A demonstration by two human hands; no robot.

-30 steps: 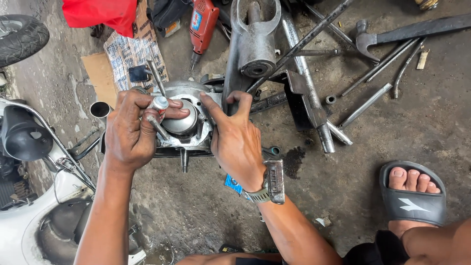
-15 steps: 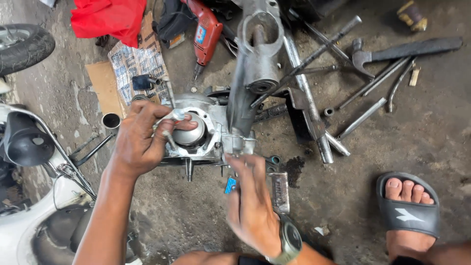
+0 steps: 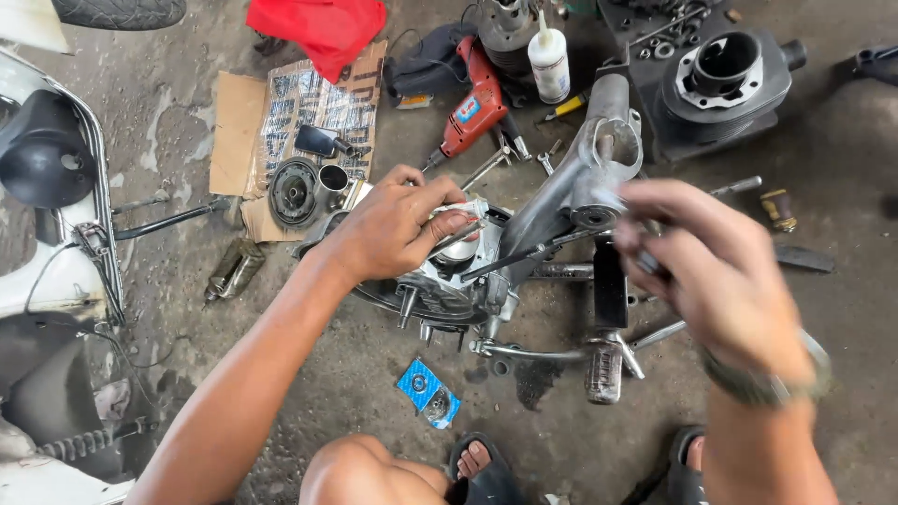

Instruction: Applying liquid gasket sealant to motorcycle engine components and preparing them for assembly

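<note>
The left hand (image 3: 398, 224) rests on top of the engine crankcase (image 3: 449, 281), which lies on the concrete floor (image 3: 374, 393) just ahead of the person's knee, and its fingers are pinched around a thin metal rod-like tool (image 3: 460, 228) at the casing's round opening. The right hand (image 3: 720, 271) hangs raised and blurred to the right of the casing; it seems curled around something small and dark, but I cannot tell what, nor how tightly. The crankcase looks like cast metal, so probably heavy, rigid and oily; its outer rim and protruding studs seem the safer places to grip, rather than the machined bore. A grey swing arm casting (image 3: 580, 187) leans across it. The floor is stained and gritty, strewn with workshop things: a red power drill (image 3: 472, 108), a white squeeze bottle (image 3: 549, 61), a dark cylinder barrel (image 3: 720, 79), a blue parts packet (image 3: 427, 393), cardboard under newspaper (image 3: 234, 131), and a scooter body (image 3: 56, 215) at the left.
</note>
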